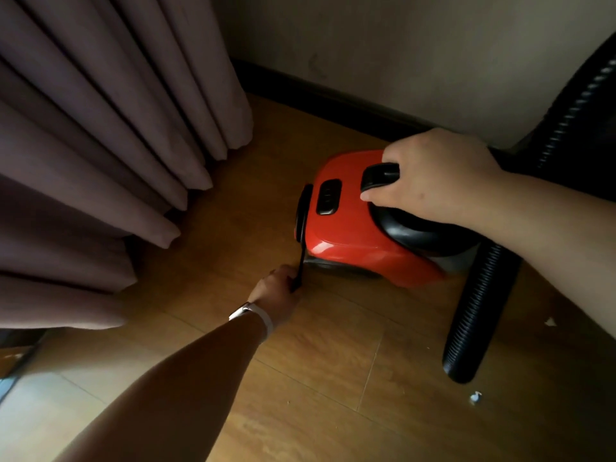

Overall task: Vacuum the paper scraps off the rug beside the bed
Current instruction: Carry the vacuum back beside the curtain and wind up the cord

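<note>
Red vacuum [360,225] on wooden floor [316,378] near dark baseboard [333,95], right hand [433,181] wrapped around its black handle [378,176]. Left hand [278,288], fingers pinched on black cord [300,268] at vacuum's rear. Hose [476,311] curving rightward; paper scraps [475,397] beside it. Curtain [100,145] crowding left; open floor in front.

The vacuum [360,221] sits on the floor [333,378], curtain [100,145] left, hose [480,305] right.
</note>
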`<state>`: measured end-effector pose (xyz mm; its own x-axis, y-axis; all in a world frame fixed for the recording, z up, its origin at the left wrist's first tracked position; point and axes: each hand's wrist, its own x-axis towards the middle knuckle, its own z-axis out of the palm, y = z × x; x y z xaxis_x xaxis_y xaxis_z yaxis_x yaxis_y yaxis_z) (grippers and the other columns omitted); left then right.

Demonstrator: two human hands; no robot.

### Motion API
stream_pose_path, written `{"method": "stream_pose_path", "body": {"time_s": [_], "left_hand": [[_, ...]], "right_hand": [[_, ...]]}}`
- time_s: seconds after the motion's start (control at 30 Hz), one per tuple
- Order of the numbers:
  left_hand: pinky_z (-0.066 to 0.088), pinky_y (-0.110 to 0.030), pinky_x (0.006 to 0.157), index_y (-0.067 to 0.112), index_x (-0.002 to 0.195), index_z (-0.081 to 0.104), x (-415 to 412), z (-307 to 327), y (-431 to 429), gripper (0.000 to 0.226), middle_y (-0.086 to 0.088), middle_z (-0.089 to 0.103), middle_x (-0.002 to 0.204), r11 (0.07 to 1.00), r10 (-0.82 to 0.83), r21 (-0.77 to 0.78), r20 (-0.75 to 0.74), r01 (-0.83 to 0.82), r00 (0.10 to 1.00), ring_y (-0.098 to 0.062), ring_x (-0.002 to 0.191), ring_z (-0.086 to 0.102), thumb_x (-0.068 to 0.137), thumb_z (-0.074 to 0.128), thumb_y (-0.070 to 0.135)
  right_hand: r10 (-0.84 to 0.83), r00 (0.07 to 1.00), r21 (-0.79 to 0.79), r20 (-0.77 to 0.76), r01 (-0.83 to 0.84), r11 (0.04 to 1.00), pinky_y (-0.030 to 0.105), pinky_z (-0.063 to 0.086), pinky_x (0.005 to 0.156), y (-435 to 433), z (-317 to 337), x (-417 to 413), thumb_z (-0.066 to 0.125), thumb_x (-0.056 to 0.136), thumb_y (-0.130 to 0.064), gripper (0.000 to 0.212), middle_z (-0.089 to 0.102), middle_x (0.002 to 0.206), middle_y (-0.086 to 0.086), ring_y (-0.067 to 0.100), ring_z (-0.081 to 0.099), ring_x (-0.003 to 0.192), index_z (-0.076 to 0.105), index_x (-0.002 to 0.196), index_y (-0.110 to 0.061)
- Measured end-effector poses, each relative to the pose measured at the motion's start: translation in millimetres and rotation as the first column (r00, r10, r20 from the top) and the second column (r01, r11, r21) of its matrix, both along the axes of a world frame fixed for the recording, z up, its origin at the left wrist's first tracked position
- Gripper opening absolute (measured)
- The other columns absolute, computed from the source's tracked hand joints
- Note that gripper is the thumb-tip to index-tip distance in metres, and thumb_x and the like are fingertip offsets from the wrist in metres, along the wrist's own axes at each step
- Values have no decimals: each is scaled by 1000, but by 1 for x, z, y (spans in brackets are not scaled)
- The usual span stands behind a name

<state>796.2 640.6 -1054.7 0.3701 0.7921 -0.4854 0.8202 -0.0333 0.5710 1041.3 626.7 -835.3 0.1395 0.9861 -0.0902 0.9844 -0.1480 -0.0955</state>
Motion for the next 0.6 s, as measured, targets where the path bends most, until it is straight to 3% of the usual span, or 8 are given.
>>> {"method": "stream_pose_path", "body": {"time_s": [0.13,0.27,0.4,0.5,0.6], "left_hand": [[39,-26,69,21,103,58,-6,14,1,20,-2,61,87,995,89,50,-1,-89,996,-24,84,58,85,66,23],[44,-31,73,16,104,60,-10,24,5,18,-6,64,90,979,186,72,76,-191,980,-26,84,58,87,65,20],[40,-30,73,16,98,59,-21,33,5,10,-7,64,90,947,315,33,124,-321,941,-26,84,57,89,62,18],[48,-34,72,21,80,56,-30,36,7,8,-8,70,81,969,248,4,68,-249,966,-28,81,63,85,61,23],[42,-31,64,18,73,58,-30,31,6,23,-8,66,74,988,151,-20,7,-151,988,-31,78,63,69,50,39]], "right_hand": [[77,996,19,-38,-76,997,31,33,58,6,5,-9,63,78,-68,40,48,69,-13,19,50,72,58,79,-29],[77,991,41,-108,-73,997,31,37,62,11,9,-3,67,74,-69,43,52,69,-12,17,52,74,61,76,-26],[72,956,23,-286,-68,997,37,51,73,2,1,5,70,77,-61,39,63,78,-7,16,59,79,66,82,-22],[149,957,-2,-251,-155,988,35,50,69,2,-2,-1,68,82,-58,37,64,78,-5,16,59,76,67,84,-21],[214,969,-82,-121,-224,971,33,42,61,3,-6,-5,65,83,-61,41,62,76,-4,19,58,75,64,83,-20]]}}
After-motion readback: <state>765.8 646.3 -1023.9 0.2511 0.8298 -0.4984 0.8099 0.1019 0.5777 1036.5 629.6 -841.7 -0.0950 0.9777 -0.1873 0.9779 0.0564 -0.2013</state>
